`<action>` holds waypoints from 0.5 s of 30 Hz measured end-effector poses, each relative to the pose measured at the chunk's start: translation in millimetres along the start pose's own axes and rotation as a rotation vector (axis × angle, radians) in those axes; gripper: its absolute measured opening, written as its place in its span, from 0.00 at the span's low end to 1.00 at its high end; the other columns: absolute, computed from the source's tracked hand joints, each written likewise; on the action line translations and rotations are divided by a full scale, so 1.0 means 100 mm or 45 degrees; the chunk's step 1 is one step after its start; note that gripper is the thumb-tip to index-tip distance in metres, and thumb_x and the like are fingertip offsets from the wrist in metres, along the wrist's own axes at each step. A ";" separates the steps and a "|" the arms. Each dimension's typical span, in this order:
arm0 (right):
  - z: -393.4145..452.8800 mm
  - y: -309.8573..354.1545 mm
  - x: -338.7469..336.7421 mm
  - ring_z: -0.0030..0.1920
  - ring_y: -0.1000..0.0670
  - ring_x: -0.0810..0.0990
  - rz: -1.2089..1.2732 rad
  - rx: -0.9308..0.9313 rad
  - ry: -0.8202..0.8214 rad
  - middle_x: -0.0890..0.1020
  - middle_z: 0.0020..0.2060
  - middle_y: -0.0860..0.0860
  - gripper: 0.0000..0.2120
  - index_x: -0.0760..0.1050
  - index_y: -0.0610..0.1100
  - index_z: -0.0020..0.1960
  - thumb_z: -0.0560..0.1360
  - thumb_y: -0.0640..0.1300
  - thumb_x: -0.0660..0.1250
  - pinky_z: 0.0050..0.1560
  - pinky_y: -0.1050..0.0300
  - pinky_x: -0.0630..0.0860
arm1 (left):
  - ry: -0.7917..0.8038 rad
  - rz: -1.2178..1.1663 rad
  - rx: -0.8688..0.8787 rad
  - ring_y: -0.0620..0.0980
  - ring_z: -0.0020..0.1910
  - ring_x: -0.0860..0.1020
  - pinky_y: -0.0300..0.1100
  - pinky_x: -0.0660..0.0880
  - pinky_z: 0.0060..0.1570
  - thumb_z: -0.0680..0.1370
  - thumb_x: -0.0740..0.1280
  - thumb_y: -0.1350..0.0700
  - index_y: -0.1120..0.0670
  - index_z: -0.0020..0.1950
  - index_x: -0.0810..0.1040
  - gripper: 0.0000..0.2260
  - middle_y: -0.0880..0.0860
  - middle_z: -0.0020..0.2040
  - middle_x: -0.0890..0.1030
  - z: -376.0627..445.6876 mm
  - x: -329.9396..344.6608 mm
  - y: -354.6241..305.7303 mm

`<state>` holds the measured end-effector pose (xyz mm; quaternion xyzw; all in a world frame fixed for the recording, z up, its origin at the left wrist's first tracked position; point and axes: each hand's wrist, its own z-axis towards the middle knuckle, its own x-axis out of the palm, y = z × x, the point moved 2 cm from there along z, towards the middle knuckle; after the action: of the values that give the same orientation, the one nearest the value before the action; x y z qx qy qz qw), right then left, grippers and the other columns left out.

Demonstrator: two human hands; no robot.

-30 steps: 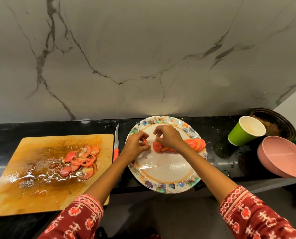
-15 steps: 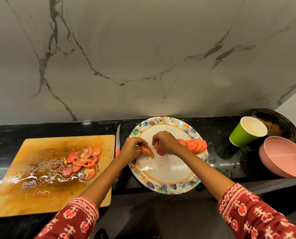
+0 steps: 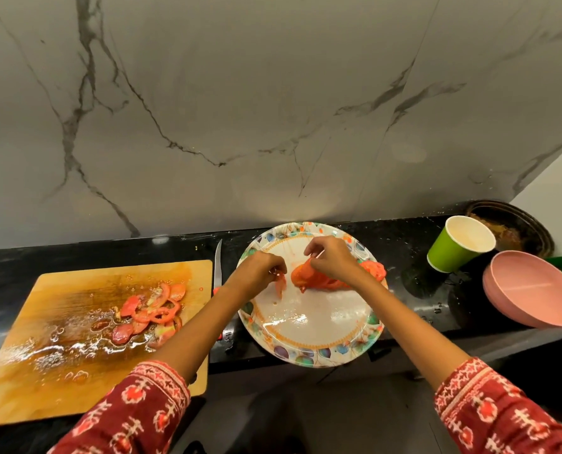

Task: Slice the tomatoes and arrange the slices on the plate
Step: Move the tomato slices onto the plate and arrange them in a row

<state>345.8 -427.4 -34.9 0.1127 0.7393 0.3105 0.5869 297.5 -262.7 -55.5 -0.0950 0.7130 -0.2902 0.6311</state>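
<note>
The left hand [image 3: 260,273] has its fingers [image 3: 278,268] curled, pinching one thin tomato slice [image 3: 280,285] that hangs down just over the paper plate [image 3: 309,326]. The right hand [image 3: 330,262] is curled too, thumb and fingertips pinching the near end of a row of tomato slices [image 3: 306,278] that lies across the far half of the plate; the slices are red-orange, wet and overlapping, and the right wrist hides the row's middle, so I cannot count them. The far end of the row shows again beyond the wrist near the plate's right rim.

The plate is white in the centre with an orange ring and a border of coloured leaves; its near edge juts past the front of the black tabletop [image 3: 414,306]. Both forearms come up from red patterned sleeves [image 3: 148,407].

Between plate and board lies one knife [image 3: 218,262], blade pointing to the wall, its red handle mostly behind the left forearm. Left of it sits one wooden cutting board [image 3: 60,339], wet with juice, carrying a loose heap of tomato pieces [image 3: 152,314], too jumbled to count.

To the right stand one green paper cup [image 3: 456,249], tilted, one pink bowl [image 3: 532,298] and one dark round dish [image 3: 515,229] behind them. A marble-veined wall [image 3: 273,109] rises behind.
</note>
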 end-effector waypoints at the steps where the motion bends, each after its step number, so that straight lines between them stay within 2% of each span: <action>1: -0.02 0.01 0.03 0.45 0.53 0.74 -0.003 -0.010 0.020 0.80 0.47 0.45 0.10 0.79 0.38 0.51 0.71 0.32 0.66 0.42 0.64 0.73 | 0.000 0.006 0.001 0.50 0.51 0.79 0.33 0.71 0.52 0.76 0.65 0.64 0.59 0.55 0.79 0.09 0.56 0.53 0.81 0.02 0.01 -0.01; 3: -0.02 0.02 0.09 0.44 0.52 0.74 0.008 -0.027 0.013 0.80 0.48 0.44 0.09 0.79 0.37 0.51 0.71 0.32 0.66 0.39 0.66 0.70 | -0.009 0.017 -0.002 0.51 0.50 0.79 0.35 0.72 0.51 0.76 0.64 0.65 0.59 0.53 0.80 0.09 0.57 0.52 0.82 0.05 0.03 -0.03; 5: -0.03 0.01 0.14 0.45 0.50 0.75 -0.009 -0.056 -0.012 0.80 0.48 0.43 0.09 0.78 0.37 0.51 0.71 0.31 0.66 0.40 0.65 0.71 | -0.033 0.031 0.002 0.52 0.49 0.79 0.39 0.75 0.52 0.76 0.64 0.66 0.60 0.53 0.80 0.09 0.57 0.50 0.82 0.08 0.05 -0.06; 7: -0.04 -0.04 0.15 0.47 0.49 0.77 -0.046 -0.072 -0.067 0.80 0.48 0.43 0.09 0.78 0.38 0.51 0.71 0.32 0.66 0.46 0.59 0.75 | -0.037 0.054 0.022 0.53 0.49 0.79 0.42 0.76 0.52 0.76 0.64 0.66 0.60 0.54 0.80 0.10 0.58 0.50 0.82 0.11 0.07 -0.10; 9: -0.06 -0.10 0.10 0.43 0.51 0.75 -0.019 -0.076 -0.135 0.81 0.47 0.43 0.09 0.79 0.38 0.49 0.72 0.31 0.64 0.47 0.56 0.76 | -0.033 0.067 0.066 0.53 0.49 0.79 0.43 0.76 0.50 0.75 0.64 0.67 0.60 0.55 0.79 0.10 0.58 0.51 0.81 0.16 0.10 -0.15; 12: -0.07 -0.19 -0.01 0.40 0.53 0.73 0.030 -0.075 -0.193 0.81 0.46 0.43 0.09 0.79 0.37 0.49 0.72 0.30 0.63 0.42 0.61 0.71 | -0.090 0.054 0.082 0.53 0.49 0.79 0.41 0.76 0.49 0.76 0.64 0.66 0.61 0.57 0.77 0.11 0.60 0.53 0.80 0.21 0.14 -0.23; 15: -0.09 -0.28 -0.10 0.40 0.53 0.74 0.048 -0.067 -0.211 0.82 0.46 0.43 0.09 0.80 0.36 0.49 0.72 0.30 0.64 0.43 0.59 0.73 | -0.198 -0.078 0.004 0.54 0.52 0.79 0.42 0.76 0.51 0.75 0.66 0.65 0.62 0.59 0.76 0.13 0.60 0.56 0.79 0.22 0.17 -0.19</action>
<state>345.4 -457.6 -42.2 0.1364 0.6775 0.3306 0.6427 311.0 -292.9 -60.9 -0.1380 0.6583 -0.3022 0.6755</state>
